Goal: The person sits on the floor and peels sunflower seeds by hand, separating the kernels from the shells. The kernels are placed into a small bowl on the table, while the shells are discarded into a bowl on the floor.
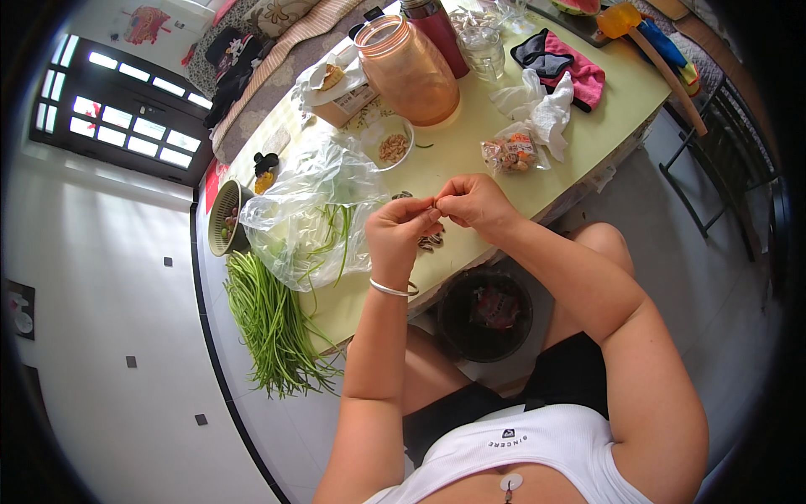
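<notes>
Meeting tip to tip over the pale-yellow table (457,151), the L hand (391,238) and R hand (478,203) are both pinching, thumb vs. forefinger nearly closed, w/ what is looking like one tiny dark bit (436,203) btwn them; it's showing too small to tell its long axis or exact kind. Reading the head view as a clock centred on those fingertips, 12 = top of pic: the bit is sitting dead centre, L hand lying on its 8 side, R hand on its 3 side, so neither is clearly nearer. L forearm is rising from approx 6–7, w/ a silver bangle (393,289) circling the wrist; R forearm is slanting in from approx 4. A small heap of dark-and-pale bits (431,243) is lying at 6, just beside the L hand, so L is nearer to it than R; hand height over the table isn't showing well enough to tell if they're touching. More such bits, partly hidden by L fingers, are lying at 9–10. The white bowl (408,134) w/ tan pieces (393,149) is standing near, at 11, again closer to L. A clear packet (510,154) is lying at 2, closer to R. Farther off, a clear plastic bag (294,214) is spreading at 9, long green stems (273,323) are hanging over the table edge at 8, and a dark bin (457,338) is standing below the table edge at 5, btwn the knees.
</notes>
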{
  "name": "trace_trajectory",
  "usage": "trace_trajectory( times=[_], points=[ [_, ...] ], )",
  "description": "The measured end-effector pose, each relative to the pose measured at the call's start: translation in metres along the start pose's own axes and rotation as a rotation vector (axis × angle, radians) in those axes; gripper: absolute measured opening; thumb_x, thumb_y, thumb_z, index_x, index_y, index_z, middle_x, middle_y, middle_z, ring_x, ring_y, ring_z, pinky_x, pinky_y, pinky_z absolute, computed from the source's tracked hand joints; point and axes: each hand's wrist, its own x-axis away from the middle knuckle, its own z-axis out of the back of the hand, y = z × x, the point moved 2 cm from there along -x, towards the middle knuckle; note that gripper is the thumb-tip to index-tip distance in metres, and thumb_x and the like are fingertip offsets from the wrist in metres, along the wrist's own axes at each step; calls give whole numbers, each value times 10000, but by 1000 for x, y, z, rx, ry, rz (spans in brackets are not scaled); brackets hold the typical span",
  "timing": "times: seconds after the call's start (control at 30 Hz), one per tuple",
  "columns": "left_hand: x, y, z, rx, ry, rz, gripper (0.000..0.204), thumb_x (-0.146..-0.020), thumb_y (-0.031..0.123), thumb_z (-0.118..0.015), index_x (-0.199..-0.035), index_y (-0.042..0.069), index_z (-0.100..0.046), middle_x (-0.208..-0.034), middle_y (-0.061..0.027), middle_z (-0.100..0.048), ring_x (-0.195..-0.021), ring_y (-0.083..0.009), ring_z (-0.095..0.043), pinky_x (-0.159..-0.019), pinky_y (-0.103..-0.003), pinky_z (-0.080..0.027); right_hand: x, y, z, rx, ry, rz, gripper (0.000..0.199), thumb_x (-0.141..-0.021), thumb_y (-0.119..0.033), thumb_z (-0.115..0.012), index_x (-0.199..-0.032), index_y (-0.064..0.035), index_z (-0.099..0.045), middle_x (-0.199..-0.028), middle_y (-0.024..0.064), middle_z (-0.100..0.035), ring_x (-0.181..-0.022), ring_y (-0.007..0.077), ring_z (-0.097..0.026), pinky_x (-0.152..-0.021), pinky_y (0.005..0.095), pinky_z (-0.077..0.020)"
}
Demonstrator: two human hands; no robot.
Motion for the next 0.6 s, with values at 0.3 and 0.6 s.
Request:
trace_trajectory(
  times=[0.3,0.6],
  points=[
    [-6,-7,7,210,-3,122,137,-748,-52,-645,-880,-55,-682,-758,-143,-687,-575,-193,-668,-565,-260,-577,2,6,-6,-29,85,52,73,-758,-77,-655,-727,-17,-629,-629,-9,-562,-541,54,-477,-474,217,-369],
    [-7,-8,8,170,-6,87,137,-761,-37,-650,-894,-45,-682,-761,-120,-684,-591,-167,-662,-555,-239,-560,5,3,-7,93,107,101,64,-757,-74,-638,-729,-17,-628,-629,-7,-561,-553,53,-479,-477,221,-369]
  ],
)
